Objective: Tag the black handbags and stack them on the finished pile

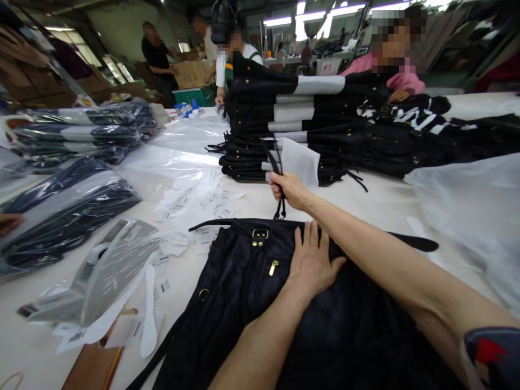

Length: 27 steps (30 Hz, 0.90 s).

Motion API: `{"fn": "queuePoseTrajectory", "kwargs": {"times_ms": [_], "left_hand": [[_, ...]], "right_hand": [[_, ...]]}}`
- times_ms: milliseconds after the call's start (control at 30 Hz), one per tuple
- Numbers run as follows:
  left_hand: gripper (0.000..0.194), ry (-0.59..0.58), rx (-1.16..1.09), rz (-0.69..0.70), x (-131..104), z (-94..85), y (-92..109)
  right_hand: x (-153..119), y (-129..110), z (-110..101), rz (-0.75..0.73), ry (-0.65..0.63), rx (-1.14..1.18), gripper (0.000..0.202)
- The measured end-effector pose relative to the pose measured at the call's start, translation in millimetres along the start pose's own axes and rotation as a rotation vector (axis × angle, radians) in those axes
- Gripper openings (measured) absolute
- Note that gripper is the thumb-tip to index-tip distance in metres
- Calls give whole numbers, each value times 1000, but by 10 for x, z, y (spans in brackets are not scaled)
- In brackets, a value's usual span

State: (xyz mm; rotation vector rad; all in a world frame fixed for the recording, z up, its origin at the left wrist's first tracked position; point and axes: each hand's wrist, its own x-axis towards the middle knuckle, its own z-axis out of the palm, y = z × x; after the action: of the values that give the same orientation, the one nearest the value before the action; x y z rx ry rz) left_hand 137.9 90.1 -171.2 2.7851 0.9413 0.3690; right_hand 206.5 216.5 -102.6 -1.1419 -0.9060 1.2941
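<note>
L hand [313,260] spread flat on blk bag [260,292], contents hidden; R hand [289,189] gripping blk cords [283,206]; clear plastic bag [63,203] holds dark goods [60,233].

A dark sleeve [498,344] with a bright red patch and a pale edge covers part of the person's right arm [390,254]; the left forearm [260,344], left hand [312,262] and right hand [291,189] are bare.

Paper tags [179,203] lie loose on the white table [374,208]. Left of the tags are plastic-wrapped bundles [77,132]; nearer, a brown strip [93,365]. Beyond the tags, a person in black [155,57] stands by a cardboard box [192,75]. Well right of the tags lies a plastic sheet [475,211].
</note>
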Motion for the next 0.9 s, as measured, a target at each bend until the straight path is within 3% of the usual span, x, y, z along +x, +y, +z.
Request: {"fn": "queuePoseTrajectory", "kwargs": {"times_ms": [67,167,267,367,467,500,567,633,667,733,800,900], "left_hand": [[69,105,-25,-51,-17,17,-1],[43,201,-37,-185,-25,0,-31],[33,272,23,-416,2,-57,-136],[53,329,134,-524,81,-110,-301],[62,195,185,-378,185,-130,-438],[59,126,190,-265,215,-130,-463],[51,26,208,-45,264,-124,-481],[49,-5,244,56,308,-121,-468],[51,-13,263,63,330,-123,-457],[53,-40,286,60,370,-134,-437],[52,-72,286,63,391,-148,-429],[48,-80,262,58,375,-151,-445]], "right_hand": [[-193,15,-457,-33,111,1,17],[-546,148,-1052,81,326,-161,13],[-811,339,-1350,177,423,-255,13],[-913,448,-1411,108,369,-418,11],[-951,399,-1411,100,358,-787,15],[-970,353,-1412,109,412,-872,20],[-1012,241,-1406,33,645,-981,38],[-1021,139,-1372,-168,830,-1057,52],[-996,103,-1341,-247,827,-1080,55],[-861,78,-1256,-228,648,-1014,58],[-624,101,-1161,-53,502,-752,62],[-211,115,-1028,114,441,-377,51]]}}
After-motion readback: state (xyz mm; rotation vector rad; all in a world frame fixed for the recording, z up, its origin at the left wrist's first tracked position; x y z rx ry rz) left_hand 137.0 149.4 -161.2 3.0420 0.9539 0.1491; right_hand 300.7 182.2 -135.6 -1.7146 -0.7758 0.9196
